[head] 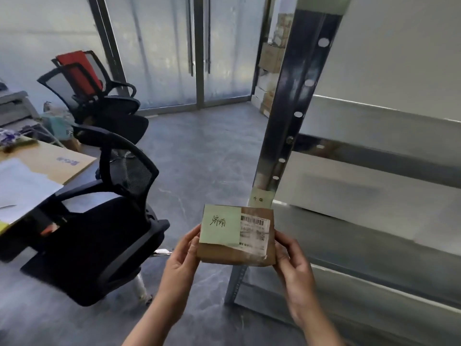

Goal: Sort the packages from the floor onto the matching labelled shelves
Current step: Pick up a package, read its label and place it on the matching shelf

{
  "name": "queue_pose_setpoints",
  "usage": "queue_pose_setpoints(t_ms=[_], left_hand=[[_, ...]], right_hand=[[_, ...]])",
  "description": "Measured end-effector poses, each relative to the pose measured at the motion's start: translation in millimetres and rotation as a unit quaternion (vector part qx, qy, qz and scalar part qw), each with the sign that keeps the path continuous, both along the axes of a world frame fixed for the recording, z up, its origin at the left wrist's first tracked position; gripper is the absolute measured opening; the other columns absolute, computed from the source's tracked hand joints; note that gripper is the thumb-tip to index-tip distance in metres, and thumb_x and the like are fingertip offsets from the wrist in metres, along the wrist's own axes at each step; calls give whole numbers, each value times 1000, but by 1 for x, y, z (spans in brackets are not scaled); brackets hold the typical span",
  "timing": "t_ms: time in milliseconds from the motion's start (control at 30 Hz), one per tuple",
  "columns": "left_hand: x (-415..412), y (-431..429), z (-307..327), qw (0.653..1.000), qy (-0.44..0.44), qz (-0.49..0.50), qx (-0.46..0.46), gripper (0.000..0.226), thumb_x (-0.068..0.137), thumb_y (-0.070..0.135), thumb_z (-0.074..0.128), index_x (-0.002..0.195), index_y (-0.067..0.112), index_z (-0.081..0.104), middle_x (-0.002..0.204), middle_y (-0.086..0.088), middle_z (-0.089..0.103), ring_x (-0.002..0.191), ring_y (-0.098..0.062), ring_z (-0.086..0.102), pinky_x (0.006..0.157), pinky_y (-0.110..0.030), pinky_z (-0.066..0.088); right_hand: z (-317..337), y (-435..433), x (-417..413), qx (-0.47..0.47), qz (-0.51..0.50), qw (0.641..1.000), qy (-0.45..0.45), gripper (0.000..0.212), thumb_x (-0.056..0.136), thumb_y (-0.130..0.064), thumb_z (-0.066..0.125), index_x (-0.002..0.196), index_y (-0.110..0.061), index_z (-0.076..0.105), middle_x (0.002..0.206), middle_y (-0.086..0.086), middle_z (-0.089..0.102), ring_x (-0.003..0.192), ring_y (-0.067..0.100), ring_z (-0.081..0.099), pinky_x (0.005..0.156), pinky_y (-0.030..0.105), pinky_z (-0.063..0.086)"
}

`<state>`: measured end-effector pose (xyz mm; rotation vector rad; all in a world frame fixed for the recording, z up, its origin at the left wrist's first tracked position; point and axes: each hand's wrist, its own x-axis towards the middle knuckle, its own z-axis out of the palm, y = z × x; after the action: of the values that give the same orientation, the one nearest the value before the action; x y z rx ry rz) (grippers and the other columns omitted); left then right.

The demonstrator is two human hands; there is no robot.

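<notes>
A small brown cardboard package [237, 255] is held in front of me at lower centre. A green sticky note [219, 227] with handwriting and a white barcode label [254, 231] cover its top. My left hand [180, 258] grips its left edge with the thumb on top. My right hand [293, 268] grips its right edge. Just behind it, a green label [262, 199] with similar handwriting is stuck on the upright post [287, 136] of a metal shelf unit. The shelf boards [374, 221] stretch to the right.
Black office chairs [107, 216] stand to the left, one with a red back [79, 71]. A desk [37, 171] with papers fills the left edge. Glass doors [199, 51] lie ahead, and stacked cartons [272, 71] sit behind the post. Dark floor [204, 156] lies between.
</notes>
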<state>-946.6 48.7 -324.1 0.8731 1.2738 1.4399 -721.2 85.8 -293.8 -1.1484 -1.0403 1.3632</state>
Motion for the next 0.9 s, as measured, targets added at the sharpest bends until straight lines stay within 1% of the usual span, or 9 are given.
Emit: queue_pose_setpoints(t_ms=[167, 233, 300, 367, 433, 500, 600, 733, 900], left_hand=[[8, 13, -15, 997, -15, -70, -40, 55, 80, 72, 63, 128, 46, 63, 133, 14, 67, 126, -5, 60, 108, -40, 45], [14, 19, -19, 994, -25, -87, -60, 47, 83, 65, 63, 126, 45, 64, 131, 12, 69, 124, -7, 62, 105, -38, 47], [21, 26, -20, 991, -35, -100, -75, 34, 94, 49, 55, 126, 42, 66, 130, 9, 70, 123, -9, 63, 101, -34, 48], [29, 32, -21, 989, -59, -106, -88, 33, 104, 35, 42, 126, 34, 67, 129, 5, 71, 121, -10, 64, 98, -32, 48], [37, 37, -19, 985, -84, -109, -104, 38, 107, 35, 35, 127, 27, 65, 129, 2, 71, 121, -12, 65, 95, -29, 50], [44, 40, -15, 983, -93, -110, -112, 40, 102, 42, 40, 127, 23, 66, 126, 0, 72, 120, -14, 66, 93, -29, 51], [53, 42, -13, 985, -95, -95, -110, 41, 93, 47, 59, 121, 17, 67, 117, -4, 76, 112, -18, 71, 90, -35, 52], [68, 43, -13, 990, -64, -77, -98, 48, 76, 38, 82, 118, 19, 67, 114, 2, 76, 112, -17, 70, 89, -32, 55], [85, 36, -19, 992, -66, -62, -89, 41, 81, 21, 79, 120, 17, 66, 116, 0, 76, 115, -18, 68, 89, -31, 53]], right_hand=[[-18, -12, 16, -43, -50, 998, 13, 31, 87, -26, 64, 116, -28, 75, 116, 1, 79, 109, 13, 74, 95, 35, 53], [-24, -11, 23, -56, -61, 997, 9, 31, 92, -20, 63, 121, -22, 72, 116, 2, 79, 106, 12, 75, 94, 36, 53], [-28, -9, 30, -68, -70, 995, 5, 27, 98, -10, 59, 122, -17, 70, 115, 3, 80, 101, 10, 76, 92, 34, 54], [-31, -7, 37, -76, -75, 994, -5, 26, 100, -7, 57, 120, -16, 70, 114, 3, 80, 97, 9, 76, 92, 35, 54], [-32, -5, 45, -83, -80, 993, -14, 25, 99, -9, 58, 120, -15, 69, 111, 2, 80, 96, 10, 76, 95, 37, 54], [-33, -2, 53, -86, -85, 992, -20, 27, 97, -11, 59, 122, -14, 69, 109, 1, 81, 98, 12, 76, 98, 39, 54], [-34, 0, 63, -88, -82, 993, -18, 29, 94, -14, 63, 121, -16, 70, 112, 2, 80, 108, 18, 73, 99, 37, 53], [-38, 2, 75, -90, -77, 993, -13, 29, 91, -13, 65, 120, -16, 70, 114, 3, 80, 109, 19, 74, 100, 38, 54], [-41, 4, 93, -100, -54, 993, -27, 24, 97, -8, 62, 115, -21, 73, 113, 2, 80, 109, 19, 74, 101, 39, 54]])
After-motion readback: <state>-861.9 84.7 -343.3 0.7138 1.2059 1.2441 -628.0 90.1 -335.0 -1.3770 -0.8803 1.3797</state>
